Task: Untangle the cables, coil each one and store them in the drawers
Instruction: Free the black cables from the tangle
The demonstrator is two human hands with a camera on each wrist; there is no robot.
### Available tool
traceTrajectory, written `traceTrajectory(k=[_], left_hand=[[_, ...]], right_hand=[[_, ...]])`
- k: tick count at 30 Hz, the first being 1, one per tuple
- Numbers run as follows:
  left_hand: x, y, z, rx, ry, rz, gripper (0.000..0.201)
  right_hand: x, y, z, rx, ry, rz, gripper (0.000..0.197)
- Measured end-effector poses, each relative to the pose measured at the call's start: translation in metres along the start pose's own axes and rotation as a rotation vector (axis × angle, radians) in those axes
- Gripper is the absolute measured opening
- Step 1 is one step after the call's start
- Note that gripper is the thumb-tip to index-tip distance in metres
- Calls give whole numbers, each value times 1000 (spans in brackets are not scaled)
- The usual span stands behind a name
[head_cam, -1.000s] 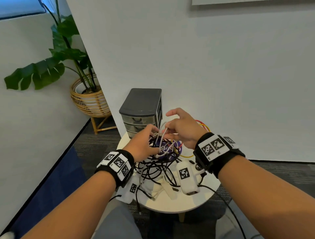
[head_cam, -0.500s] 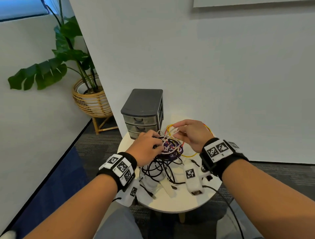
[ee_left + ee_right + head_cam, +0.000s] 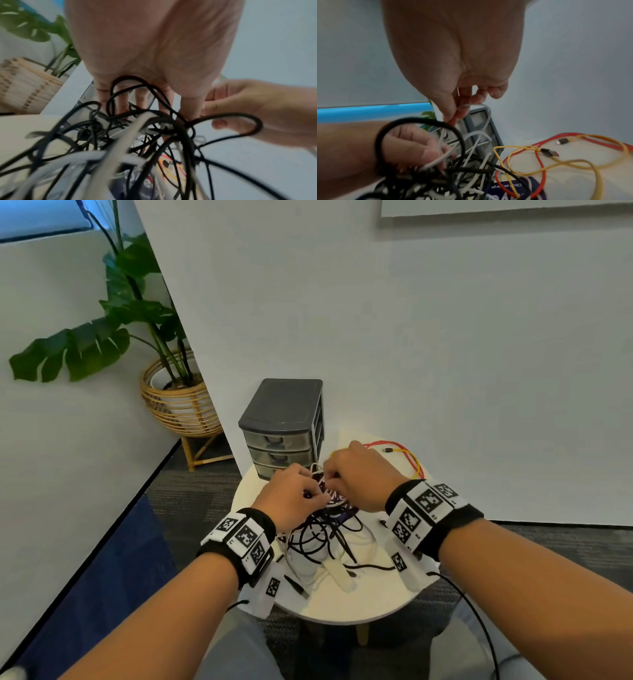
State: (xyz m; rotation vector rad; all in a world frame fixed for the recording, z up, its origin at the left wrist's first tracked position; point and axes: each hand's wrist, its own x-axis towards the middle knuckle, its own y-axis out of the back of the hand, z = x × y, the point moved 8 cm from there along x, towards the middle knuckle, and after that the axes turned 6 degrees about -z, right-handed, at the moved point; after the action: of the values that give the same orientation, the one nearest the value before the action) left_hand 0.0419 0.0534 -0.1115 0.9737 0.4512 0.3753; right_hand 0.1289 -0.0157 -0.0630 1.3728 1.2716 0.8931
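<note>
A tangle of black and white cables [image 3: 325, 534] lies on a small round white table [image 3: 342, 609]. My left hand [image 3: 308, 493] is dug into the tangle's top. Its fingers [image 3: 123, 102] pass through black loops, and in the right wrist view that left hand [image 3: 412, 147] curls round a white strand and black ones. Close beside it, my right hand [image 3: 334, 477] pinches a loop of white cable [image 3: 481, 105] between thumb and fingertips [image 3: 459, 112]. The grey three-drawer unit [image 3: 281, 436] stands just behind, its drawers closed.
Red cable [image 3: 387, 444] and yellow cable [image 3: 573, 161] lie loose on the table's far right. A dark blue printed item [image 3: 505, 189] sits under the tangle. A white adapter [image 3: 339, 573] lies near the front edge. A potted plant in a wicker basket [image 3: 178, 402] stands at far left by the wall.
Both hands have dropped lower and closer together on top of the tangle. The white loop that the right hand held up has come down with it.
</note>
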Motion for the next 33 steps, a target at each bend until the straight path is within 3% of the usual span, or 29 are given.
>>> traceTrajectory(k=[2,6,10,18,20,22,24,28,31,33], left_hand=[[-3,10,1,-90,-2,37,18],[-4,20,1,-149,29,5,13],[-4,20,-2,-185,90,-20,18],[-9,25,-5,-236,95,-33,19],[-10,25,-5,-223,87,-17,19],[-11,25,-6,-222,83,1,20],[-11,25,-8,-226,89,26,23],[-12,24,-8,-249,137,85,25],[-15,25,-5,-273,145,138,22],[-17,25,-4,-292,144,142,22]], right_hand=[[2,3,13,151,-46,50,14],[-1,15,49,498,-183,286,17],[-7,18,64,716,-254,437,16],[-20,0,89,1060,-324,477,18],[-20,-2,90,913,-352,408,22],[-22,0,83,497,-388,277,25],[-24,3,62,215,-327,200,25],[-20,-6,6,34,-92,48,24],[-11,-25,-11,-153,-96,-142,26],[-8,-34,-12,-91,-107,-199,22]])
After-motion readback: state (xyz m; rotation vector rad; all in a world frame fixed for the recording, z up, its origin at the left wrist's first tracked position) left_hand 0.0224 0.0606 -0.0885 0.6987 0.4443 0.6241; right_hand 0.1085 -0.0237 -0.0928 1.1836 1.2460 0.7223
